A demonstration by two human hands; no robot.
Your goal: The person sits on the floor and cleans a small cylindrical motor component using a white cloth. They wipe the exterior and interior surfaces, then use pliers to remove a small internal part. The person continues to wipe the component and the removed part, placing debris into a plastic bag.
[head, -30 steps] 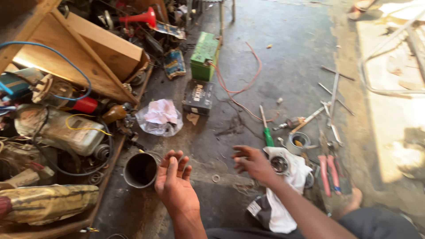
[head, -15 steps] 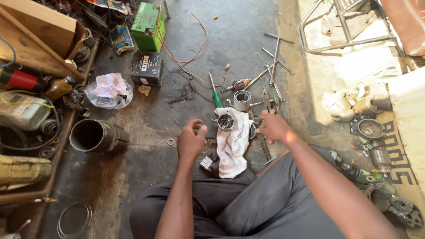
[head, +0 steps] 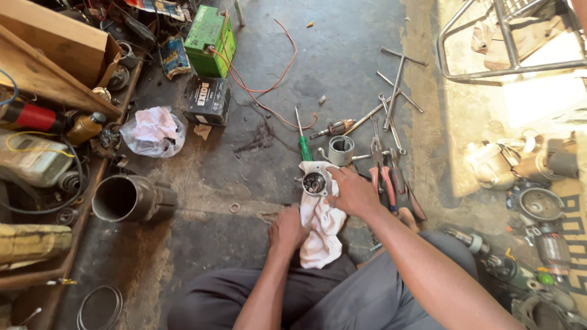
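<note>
Motor housing (head: 315,181) on white rag (head: 321,229), right hand (head: 351,192) gripping; pliers (head: 384,177) just beside.

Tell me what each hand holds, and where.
Right hand grips the metal housing by its right edge; left hand clutches the white rag at its left side.

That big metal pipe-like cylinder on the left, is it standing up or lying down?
Lying down. The metal cylinder rests on its side on the concrete floor, its round dark mouth facing sideways towards the camera; the inside looks empty.
</note>
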